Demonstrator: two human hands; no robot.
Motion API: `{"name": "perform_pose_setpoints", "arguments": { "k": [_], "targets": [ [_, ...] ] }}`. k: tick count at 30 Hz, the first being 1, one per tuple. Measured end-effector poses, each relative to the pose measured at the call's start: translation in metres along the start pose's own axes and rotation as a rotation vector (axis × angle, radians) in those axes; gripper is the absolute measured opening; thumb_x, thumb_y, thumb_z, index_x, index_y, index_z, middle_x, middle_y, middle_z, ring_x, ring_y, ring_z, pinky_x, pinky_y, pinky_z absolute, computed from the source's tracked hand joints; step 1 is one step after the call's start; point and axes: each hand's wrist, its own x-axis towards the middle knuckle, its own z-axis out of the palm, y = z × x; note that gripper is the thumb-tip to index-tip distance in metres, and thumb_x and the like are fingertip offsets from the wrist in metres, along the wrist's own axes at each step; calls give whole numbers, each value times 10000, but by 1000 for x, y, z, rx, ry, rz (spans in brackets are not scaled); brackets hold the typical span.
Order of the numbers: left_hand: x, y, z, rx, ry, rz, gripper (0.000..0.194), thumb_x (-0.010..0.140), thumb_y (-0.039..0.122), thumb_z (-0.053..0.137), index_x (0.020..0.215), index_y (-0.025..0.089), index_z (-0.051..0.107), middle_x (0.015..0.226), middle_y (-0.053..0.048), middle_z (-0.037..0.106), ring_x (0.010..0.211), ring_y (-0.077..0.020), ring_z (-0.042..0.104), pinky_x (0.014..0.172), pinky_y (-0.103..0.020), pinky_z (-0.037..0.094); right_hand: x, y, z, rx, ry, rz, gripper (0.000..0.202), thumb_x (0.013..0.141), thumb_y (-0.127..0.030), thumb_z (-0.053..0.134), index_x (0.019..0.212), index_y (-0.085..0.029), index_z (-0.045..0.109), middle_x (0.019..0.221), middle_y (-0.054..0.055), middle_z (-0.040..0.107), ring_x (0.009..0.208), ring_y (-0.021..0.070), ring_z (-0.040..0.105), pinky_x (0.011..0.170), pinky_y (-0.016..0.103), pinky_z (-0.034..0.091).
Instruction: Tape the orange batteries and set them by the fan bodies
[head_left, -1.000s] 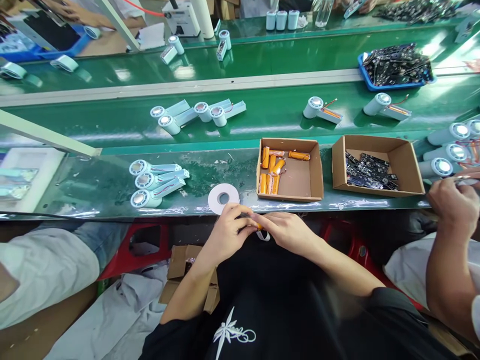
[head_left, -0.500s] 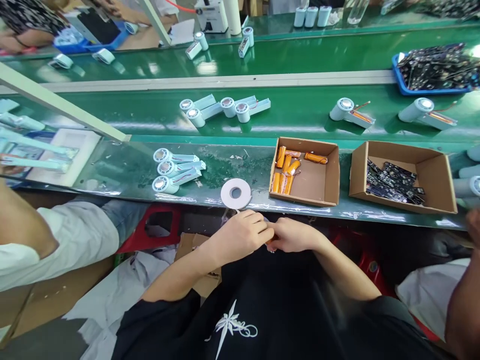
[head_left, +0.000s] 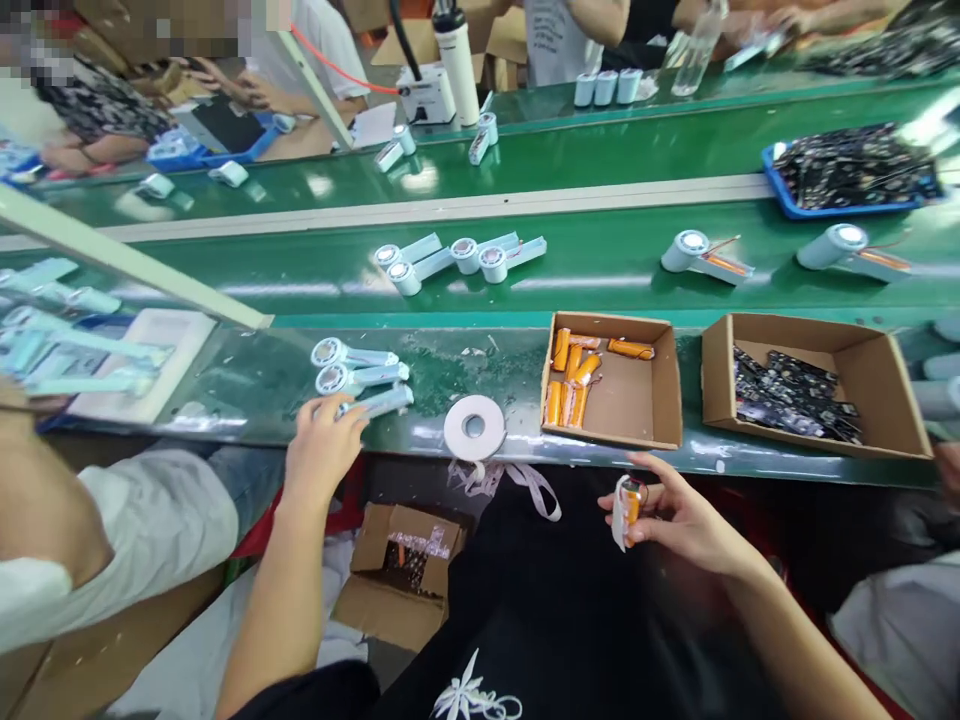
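Note:
My left hand [head_left: 324,440] is closed over the round head of the nearest light-blue handled housing [head_left: 386,402], which lies on the near bench strip. Two matching housings [head_left: 352,365] lie just behind it. Between the fingers and thumb of my right hand [head_left: 671,515] is an orange wrapped battery [head_left: 632,505] with a white strip along its side, held in front of the bench edge. A roll of white tape [head_left: 474,428] rests flat between the hands. Beyond my right hand, a cardboard box [head_left: 630,385] contains several orange batteries [head_left: 577,375].
Another cardboard box [head_left: 892,415] holds dark circuit boards. Several housings [head_left: 480,262] sit on the green conveyor [head_left: 315,275]. A slanted metal post [head_left: 150,265] crosses at left. Tape scraps [head_left: 536,485] hang at the bench edge. Co-workers sit on both sides and opposite.
My hands have parted from in front of my body. The left went to the nearest housing and took hold of it; the right moved rightward with the battery. The view tilted up slightly.

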Motion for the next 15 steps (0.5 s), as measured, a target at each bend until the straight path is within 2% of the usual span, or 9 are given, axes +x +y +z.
{"name": "perform_pose_setpoints", "arguments": {
  "k": [2,3,4,6,8,9,11,13,15],
  "targets": [
    [19,16,-7,6,-8,111,209,979,240,558,1017,247,764,1233,-122,679,1235,-402,522,881,-518,553,-10,-17,-13,-35,67,-36,534,828,-284,854,1245,-294,520,993,118,824,973,296,808,703,395,670],
    [39,27,-8,-24,16,174,210,961,218,572,1029,258,766,1235,-121,675,1245,-404,517,915,-542,543,-11,-30,-19,-68,100,-81,447,835,-259,847,1159,-286,541,997,113,827,954,289,812,708,393,672],
    [65,40,-6,-69,53,241,217,945,198,581,1030,263,770,1235,-121,671,1253,-401,514,969,-571,523,-8,-44,-24,-107,132,-144,392,833,-236,846,1086,-279,549,998,104,829,932,280,815,714,392,675],
    [135,77,7,-178,102,368,240,927,163,568,998,253,778,1240,-118,661,1261,-380,509,1073,-604,466,14,-80,-34,-188,197,-284,379,808,-216,864,1034,-269,564,996,84,832,900,271,818,725,400,681],
    [215,125,30,-237,81,429,282,935,144,508,945,207,783,1276,-129,643,1305,-376,462,1090,-573,457,54,-119,-45,-243,272,-421,449,752,-246,909,1071,-259,593,976,74,827,885,275,818,728,405,684],
    [254,150,42,-246,19,469,308,930,127,482,941,180,785,1309,-142,631,1329,-379,433,1087,-556,457,80,-137,-51,-261,312,-477,488,726,-277,928,1092,-250,608,961,70,822,880,272,817,748,408,683],
    [319,196,65,-226,-193,557,317,905,111,481,969,166,787,1404,-143,593,1364,-374,394,1064,-522,466,135,-166,-65,-275,363,-556,548,688,-347,946,1117,-233,625,937,59,809,892,262,811,798,415,678],
    [362,231,83,-214,-345,603,276,855,118,542,964,181,787,1424,-131,594,1340,-344,436,1046,-470,470,186,-184,-84,-294,371,-587,556,692,-403,930,1118,-220,624,914,47,796,852,237,803,797,407,674],
    [384,251,95,-218,-421,614,220,803,139,612,917,202,790,1309,-121,671,1228,-302,545,1025,-423,468,226,-191,-104,-353,347,-572,526,724,-408,897,1124,-215,616,915,39,794,816,210,795,802,393,669]
  ]
}}
